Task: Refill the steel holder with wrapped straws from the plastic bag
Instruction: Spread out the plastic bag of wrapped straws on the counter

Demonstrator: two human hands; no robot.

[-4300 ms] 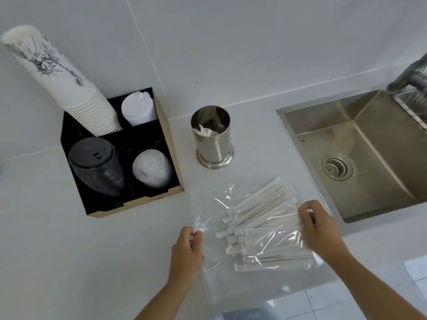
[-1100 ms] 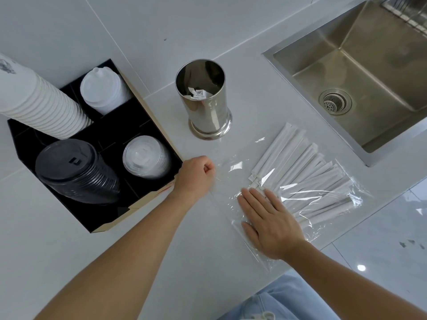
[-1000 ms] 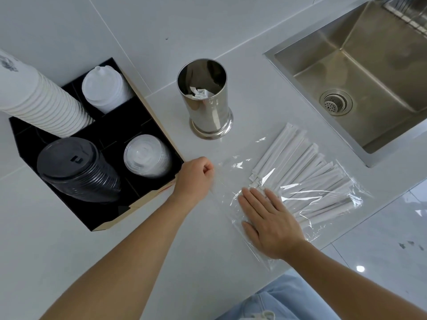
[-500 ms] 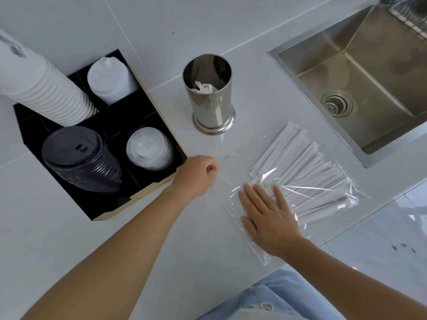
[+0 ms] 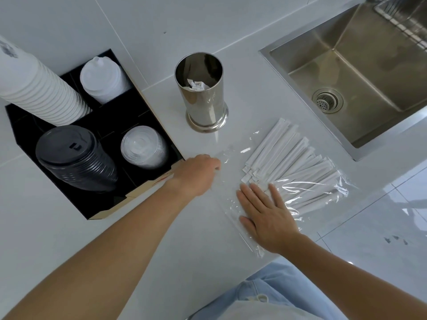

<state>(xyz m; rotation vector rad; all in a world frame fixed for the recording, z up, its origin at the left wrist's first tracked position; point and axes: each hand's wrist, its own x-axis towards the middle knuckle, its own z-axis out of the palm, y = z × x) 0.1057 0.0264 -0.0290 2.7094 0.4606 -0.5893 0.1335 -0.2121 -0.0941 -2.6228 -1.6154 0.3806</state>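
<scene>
The steel holder (image 5: 203, 105) stands upright on the white counter, with a few crumpled wrapper ends showing inside. A clear plastic bag (image 5: 318, 192) lies flat in front of it, holding several white wrapped straws (image 5: 284, 158) fanned out toward the sink. My left hand (image 5: 196, 174) pinches the bag's left edge with curled fingers. My right hand (image 5: 265, 213) lies flat on the bag's near end, fingers spread, fingertips at the straws' ends.
A black organizer box (image 5: 138, 116) at the left holds a white cup stack (image 5: 34, 86), black lids (image 5: 74, 158), clear lids (image 5: 143, 146) and white lids (image 5: 101, 79). A steel sink (image 5: 360, 65) is at the right. The counter's front edge runs just below my right hand.
The bag has been turned since the earliest frame. Over the last second my left hand keeps its pinch on the left edge and my right hand stays flat; only the camera shifts.
</scene>
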